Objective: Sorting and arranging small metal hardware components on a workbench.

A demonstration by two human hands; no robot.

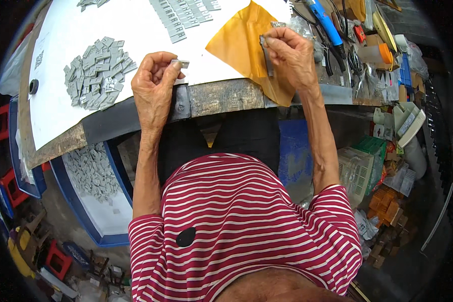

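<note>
My left hand [157, 83] is closed, pinching a small grey rectangular piece [181, 64] between thumb and fingers above the bench's front edge. To its left lies a heap of similar grey pieces [98, 73] on white paper. My right hand [290, 55] is closed in a pinch over the orange-yellow sheet [239, 38]; a small dark bit shows at its fingertips, too small to name. Just beyond that hand, a small silvery patch [278, 23] sits at the sheet's edge. More grey pieces [181, 15] lie in neat rows on the paper at the far middle.
A blue electric screwdriver [326, 22], cables and an orange-capped container [382, 54] crowd the bench's right side. Below the bench at left, a blue-rimmed tray [103, 236] holds many grey pieces. A black ring [33, 86] lies near the left edge. Boxes and scrap fill the lower right.
</note>
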